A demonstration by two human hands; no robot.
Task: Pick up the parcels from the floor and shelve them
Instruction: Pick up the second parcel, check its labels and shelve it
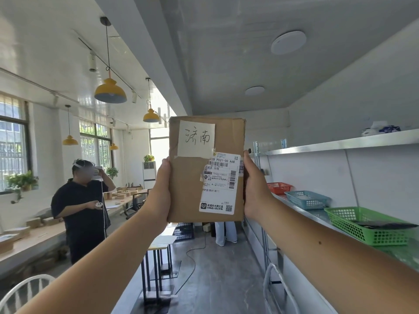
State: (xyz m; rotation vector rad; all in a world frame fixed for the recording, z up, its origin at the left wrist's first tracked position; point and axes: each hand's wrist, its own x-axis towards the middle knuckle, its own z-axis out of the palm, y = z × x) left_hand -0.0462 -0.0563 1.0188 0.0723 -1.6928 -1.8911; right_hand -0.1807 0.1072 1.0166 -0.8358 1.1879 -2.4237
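On the right, the middle shelf carries a red basket, a blue basket and a green basket in a row, with bare shelf between them. The top shelf lies open up to the white bundle.

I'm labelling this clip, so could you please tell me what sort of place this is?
Probably an office or workroom used for sorting parcels: both hands hold up a labelled cardboard parcel, a metal shelf on the right carries plastic sorting baskets, and long tables on the left hold more boxes.

Parcel note reads "济南"; label "P021-00 A68".
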